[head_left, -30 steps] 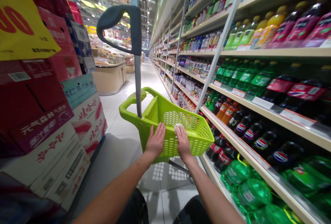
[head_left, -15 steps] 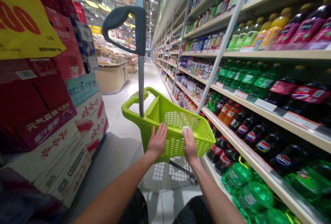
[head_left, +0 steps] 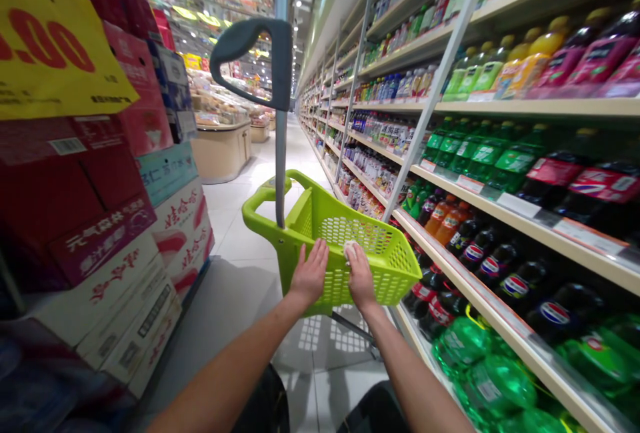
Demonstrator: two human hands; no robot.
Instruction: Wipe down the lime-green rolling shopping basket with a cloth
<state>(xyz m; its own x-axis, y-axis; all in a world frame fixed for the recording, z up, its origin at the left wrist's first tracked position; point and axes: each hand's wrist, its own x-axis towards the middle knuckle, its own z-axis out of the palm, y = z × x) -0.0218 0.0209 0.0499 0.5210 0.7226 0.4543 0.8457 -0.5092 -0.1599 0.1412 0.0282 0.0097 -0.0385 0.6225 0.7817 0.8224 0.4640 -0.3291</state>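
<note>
A lime-green plastic shopping basket on wheels (head_left: pixel 377 279) stands in front of me, its perforated side facing me. My left hand (head_left: pixel 309 274) lies flat against the near side by the rim, fingers stretched out and holding nothing. Further right along the same rim, my right hand (head_left: pixel 361 279) presses a crumpled white tissue or cloth (head_left: pixel 352 250) against the plastic. Its fingers are closed over the tissue. A metal pole (head_left: pixel 281 166) rises from the basket's left end and carries a grey loop handle (head_left: pixel 281 66). The basket's lower parts are partly hidden behind my forearms.
Shelves of drink bottles (head_left: pixel 480 146) run down the right side, close to the basket. Large green bottles (head_left: pixel 493 379) sit low at the right. Stacked cartons (head_left: pixel 115 299) with a yellow price sign (head_left: pixel 60 46) stand at the left. A rounded display counter (head_left: pixel 220 153) is further back.
My right hand, with the white tissue, has slid slightly left along the rim, nearer my left hand. The left hand stays on the basket side. The whole view has shifted a little.
</note>
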